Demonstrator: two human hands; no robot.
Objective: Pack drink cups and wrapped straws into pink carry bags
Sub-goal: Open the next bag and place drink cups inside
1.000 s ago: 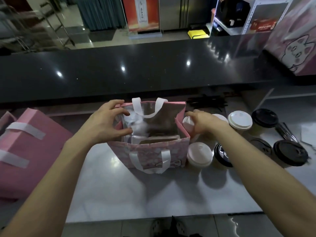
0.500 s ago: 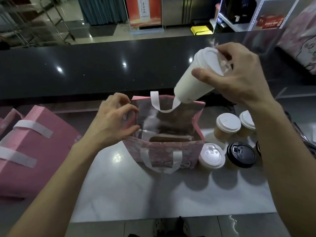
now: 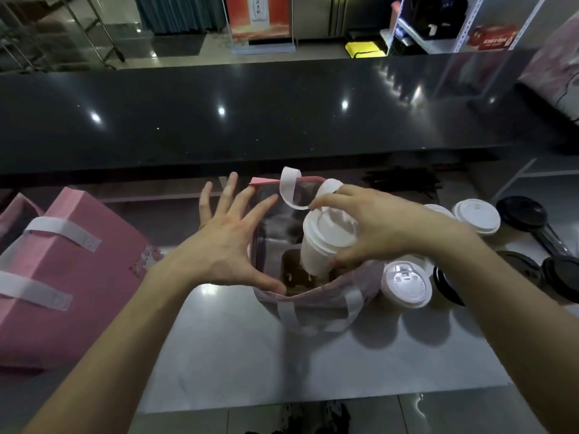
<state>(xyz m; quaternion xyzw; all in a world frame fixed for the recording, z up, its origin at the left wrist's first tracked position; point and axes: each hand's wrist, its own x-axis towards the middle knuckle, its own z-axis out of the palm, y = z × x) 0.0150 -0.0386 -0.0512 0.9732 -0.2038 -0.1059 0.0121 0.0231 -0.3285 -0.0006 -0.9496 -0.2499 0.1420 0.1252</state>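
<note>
An open pink carry bag [image 3: 316, 303] with white handles stands on the pale counter, its silver lining showing. My right hand [image 3: 379, 227] grips a white lidded cup [image 3: 326, 241] round its top; the cup's base is down inside the bag, over a brown cardboard insert. My left hand [image 3: 228, 239] has its fingers spread, the thumb on the bag's left rim, holding the mouth wide. More cups stand to the right of the bag: a white-lidded cup [image 3: 405, 285] beside it and another white-lidded cup [image 3: 477, 216] farther back.
Folded pink bags [image 3: 62, 274] lie at the left. Black-lidded cups [image 3: 520, 213] and black lids sit at the far right. A pile of dark wrapped straws [image 3: 404, 183] lies behind the bag. A raised black counter [image 3: 250, 120] runs across the back.
My right hand picked a white cup from beside the bag, lifted it high, and has lowered it into the bag. My left hand's fingers spread open on the bag's left rim.
</note>
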